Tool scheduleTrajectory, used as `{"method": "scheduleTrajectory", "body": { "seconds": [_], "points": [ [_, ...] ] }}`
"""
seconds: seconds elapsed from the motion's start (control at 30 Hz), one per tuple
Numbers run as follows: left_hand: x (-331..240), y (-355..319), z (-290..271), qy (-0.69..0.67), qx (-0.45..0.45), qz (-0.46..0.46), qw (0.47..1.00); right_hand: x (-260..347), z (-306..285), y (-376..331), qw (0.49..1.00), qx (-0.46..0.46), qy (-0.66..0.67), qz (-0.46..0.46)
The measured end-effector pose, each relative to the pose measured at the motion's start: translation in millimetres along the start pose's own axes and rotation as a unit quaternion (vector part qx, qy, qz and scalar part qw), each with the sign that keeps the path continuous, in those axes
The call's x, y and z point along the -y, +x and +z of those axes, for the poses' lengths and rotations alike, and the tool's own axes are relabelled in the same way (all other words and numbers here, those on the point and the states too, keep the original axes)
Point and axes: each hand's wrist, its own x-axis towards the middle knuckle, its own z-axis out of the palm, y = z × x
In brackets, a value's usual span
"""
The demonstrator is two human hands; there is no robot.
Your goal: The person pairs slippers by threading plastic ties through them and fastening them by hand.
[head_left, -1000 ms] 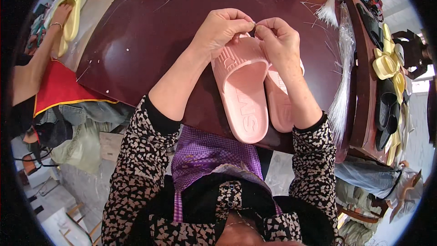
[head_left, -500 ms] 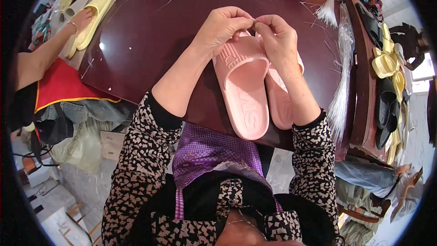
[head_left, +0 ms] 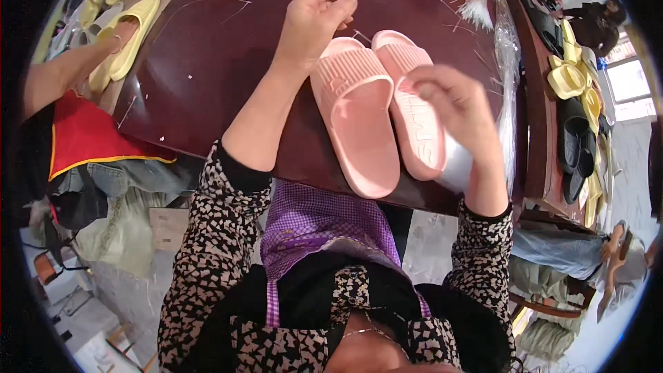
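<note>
the two pink slippers lay side by side on the dark red table, touching along their inner edges, with the toe ends pointing away from the person and the heels reaching the near edge of the table. their long axis ran almost straight from the body outward, only a little tilted to the left at the far end. the left hand was raised just beyond the toe band of the left slipper, fingers curled together and pinched as if on something thin; what it pinched was too small to tell, maybe a thread, so i could not say surely if it held anything. the right hand hovered over the right slipper, near its middle, with fingers loosely bent and blurred; i could not tell if it touched the sole. so the right hand was the nearer one to the pair, and the slippers lay below and between both hands. at the far left, another person's hand rested on a yellow slipper, well apart.
</note>
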Motion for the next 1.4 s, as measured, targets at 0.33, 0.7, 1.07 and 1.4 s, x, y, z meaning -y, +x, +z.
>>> {"method": "scheduleTrajectory", "body": {
  "seconds": [0.33,0.7,1.07,1.4],
  "points": [
    [-110,-88,61,-0.372,0.298,0.039,0.878,11,28,-19,0.985,0.037,-0.17,-0.015],
    [-83,-78,85,-0.375,0.339,0.006,0.863,-34,10,-33,0.929,-0.186,-0.306,-0.096],
    [-95,-56,107,-0.331,0.341,0.038,0.879,-48,-152,-153,0.801,-0.317,-0.474,0.182],
    [-163,-62,102,-0.169,0.323,0.133,0.921,-151,-239,-189,0.86,-0.369,-0.322,0.143]
  ]
}}
